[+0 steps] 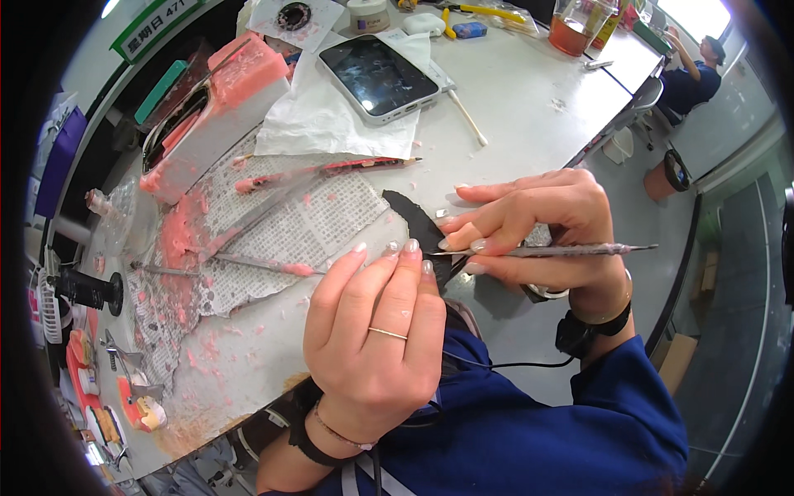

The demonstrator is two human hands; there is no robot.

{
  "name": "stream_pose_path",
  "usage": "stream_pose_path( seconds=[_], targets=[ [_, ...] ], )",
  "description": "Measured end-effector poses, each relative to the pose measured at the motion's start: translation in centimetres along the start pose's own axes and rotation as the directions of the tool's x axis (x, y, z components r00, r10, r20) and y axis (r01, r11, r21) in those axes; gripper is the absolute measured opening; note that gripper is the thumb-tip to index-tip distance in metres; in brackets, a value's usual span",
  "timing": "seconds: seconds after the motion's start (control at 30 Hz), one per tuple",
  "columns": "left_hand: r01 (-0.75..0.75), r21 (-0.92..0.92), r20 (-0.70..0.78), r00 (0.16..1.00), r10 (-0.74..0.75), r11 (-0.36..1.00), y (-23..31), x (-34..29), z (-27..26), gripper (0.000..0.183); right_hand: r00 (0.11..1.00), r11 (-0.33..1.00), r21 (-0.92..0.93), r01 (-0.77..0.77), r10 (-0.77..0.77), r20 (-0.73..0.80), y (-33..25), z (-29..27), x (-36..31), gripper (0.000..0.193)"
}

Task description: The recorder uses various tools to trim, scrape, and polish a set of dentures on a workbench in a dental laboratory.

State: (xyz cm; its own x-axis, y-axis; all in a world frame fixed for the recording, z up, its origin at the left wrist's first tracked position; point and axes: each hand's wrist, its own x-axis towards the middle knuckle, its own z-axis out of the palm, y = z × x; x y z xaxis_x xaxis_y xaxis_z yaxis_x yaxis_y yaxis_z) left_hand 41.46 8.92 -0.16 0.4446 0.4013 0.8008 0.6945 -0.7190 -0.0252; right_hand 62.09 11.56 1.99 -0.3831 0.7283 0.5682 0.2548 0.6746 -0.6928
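Note:
My right hand [538,219] grips a thin metal carving tool [591,250], its wax-smeared handle end pointing right and its tip reaching toward my left fingertips. My left hand [376,326] is closed, fingers side by side and bent, close to the tool's tip. Whatever it pinches is hidden beneath the fingers. Between the hands, at the table's edge, lies a black rough-edged piece [408,213]. Left of my left hand, another tool with a pink-smeared tip [265,264] rests on the stained printed paper [306,217].
Pink wax coats a white box-shaped device [223,116] at the far left. A phone [379,76] lies on tissue, with a cotton swab [468,118] alongside. Dental models [142,409] stand at the left edge. A cup of amber liquid [571,31] stands far right; another person [695,83] sits beyond.

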Motion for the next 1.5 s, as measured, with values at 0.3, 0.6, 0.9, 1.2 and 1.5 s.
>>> stream_pose_path(
  seconds=[0.3, 0.6, 0.9, 1.2, 1.5],
  targets=[
    [-0.011, -0.002, 0.000, 1.000, 0.011, 1.000, 0.09, -0.01, -0.02, 0.006, 0.997, 0.997, -0.013, 0.070, -0.070, 0.032, 0.44, -0.55, -0.16, 0.021],
    [-0.028, -0.024, 0.007, 1.000, 0.028, 0.999, 0.02, 0.08, -0.08, 0.004, 0.994, 0.995, -0.001, 0.099, -0.099, 0.039, 0.70, -0.67, -0.28, 0.022],
    [-0.022, -0.027, 0.017, 1.000, 0.023, 0.999, 0.15, 0.13, -0.29, 0.004, 0.999, 0.998, 0.051, 0.033, -0.033, 0.003, 0.23, -0.46, -0.39, 0.018],
    [-0.012, -0.023, 0.005, 1.000, 0.013, 1.000, 0.18, -0.03, -0.07, 0.004, 0.996, 0.996, 0.030, 0.082, -0.081, -0.028, 0.68, -0.27, -0.26, 0.018],
    [-0.015, -0.019, -0.004, 1.000, 0.014, 1.000, 0.23, 0.11, -0.09, 0.004, 1.000, 0.996, 0.084, 0.005, -0.004, -0.015, 0.35, -0.44, -0.19, 0.014]
  ],
)
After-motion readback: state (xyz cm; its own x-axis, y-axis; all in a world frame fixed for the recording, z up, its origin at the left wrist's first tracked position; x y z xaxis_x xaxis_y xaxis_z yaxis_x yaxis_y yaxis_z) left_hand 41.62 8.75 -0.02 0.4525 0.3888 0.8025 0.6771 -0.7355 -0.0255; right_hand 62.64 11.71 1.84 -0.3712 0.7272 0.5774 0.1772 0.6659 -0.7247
